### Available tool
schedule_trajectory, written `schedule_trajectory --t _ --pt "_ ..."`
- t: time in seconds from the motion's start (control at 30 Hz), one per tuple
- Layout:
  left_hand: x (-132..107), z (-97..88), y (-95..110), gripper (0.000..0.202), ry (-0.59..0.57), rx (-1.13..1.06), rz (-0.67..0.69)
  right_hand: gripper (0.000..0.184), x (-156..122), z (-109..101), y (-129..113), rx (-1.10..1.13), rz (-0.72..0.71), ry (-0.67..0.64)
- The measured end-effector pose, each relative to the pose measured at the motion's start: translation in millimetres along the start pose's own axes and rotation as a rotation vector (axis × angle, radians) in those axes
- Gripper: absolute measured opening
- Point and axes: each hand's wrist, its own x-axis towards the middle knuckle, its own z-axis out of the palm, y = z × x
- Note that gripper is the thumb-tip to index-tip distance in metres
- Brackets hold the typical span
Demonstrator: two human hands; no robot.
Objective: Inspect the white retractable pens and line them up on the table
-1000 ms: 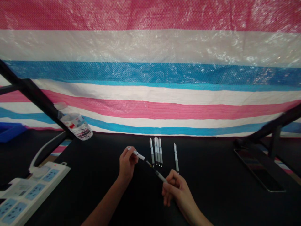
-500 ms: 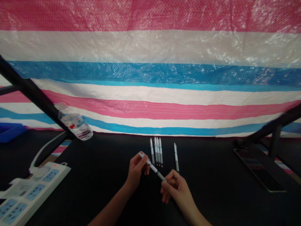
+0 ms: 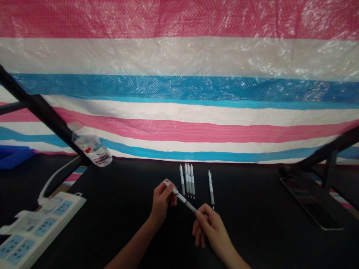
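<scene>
A white pen with a grey grip (image 3: 183,200) is held slantwise between my two hands, above the black table. My left hand (image 3: 162,200) pinches its upper, white end near the push button. At the grey lower end, the thumb and fingers of my right hand (image 3: 209,226) close around it, hiding the tip. Just beyond my hands several similar pens (image 3: 190,181) lie side by side, tips toward me. One more pen (image 3: 211,189) rests apart from them, to the right and beyond my right hand.
On the left are a white power strip (image 3: 42,228) with a plugged-in cable, a clear plastic bottle (image 3: 95,150) and a blue tray (image 3: 15,156). A phone (image 3: 311,203) lies at the right. Behind the table (image 3: 246,186) hangs a striped sheet (image 3: 179,112); black frame bars slant at both sides.
Both hands keep hold of the same pen. My right fingers have shifted slightly at its grey end, and the other fingers hang a little lower. The view has moved very slightly.
</scene>
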Motion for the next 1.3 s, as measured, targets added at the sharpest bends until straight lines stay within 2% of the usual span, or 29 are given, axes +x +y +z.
schedule_trajectory --t 0.1,0.23,0.4,0.6,0.73,0.87,0.93,1.1,1.2,1.3 --pt "0.1 0.2 0.5 0.033 -0.002 0.006 -0.004 0.062 -0.1 -0.6 0.8 -0.007 0.005 -0.028" --pt "0.1 0.2 0.4 0.032 -0.006 0.002 0.006 0.061 -0.4 -0.8 0.1 -0.041 -0.025 0.033" --pt "-0.4 1.5 0.5 0.034 -0.003 -0.001 -0.008 0.062 -0.9 -1.3 0.1 -0.044 -0.013 -0.029" --pt "-1.6 2.1 0.9 0.033 -0.005 0.01 -0.003 0.057 -0.9 -1.0 -1.2 -0.089 -0.042 0.013" --pt "-0.9 1.8 -0.5 0.033 -0.017 0.01 -0.005 0.063 -2.1 -0.5 -1.1 -0.081 -0.038 -0.021" --pt "-0.5 2.3 0.0 0.033 -0.019 0.017 -0.002 0.057 -2.9 0.0 -1.8 -0.113 -0.056 -0.001" --pt "-0.7 2.7 1.1 0.034 -0.037 0.01 -0.015 0.057 -2.4 -0.8 -1.8 -0.091 -0.017 -0.035" --pt "-0.6 3.1 3.8 0.036 -0.117 -0.018 -0.041 0.059 -0.9 -3.6 -0.6 0.161 0.211 -0.204" --pt "0.4 4.1 3.7 0.035 -0.132 -0.03 -0.042 0.059 -1.0 -3.4 -2.3 0.19 0.21 -0.202" --pt "1.0 5.7 1.8 0.033 -0.164 -0.019 -0.015 0.062 -0.8 -2.7 -5.3 0.108 0.135 -0.137"
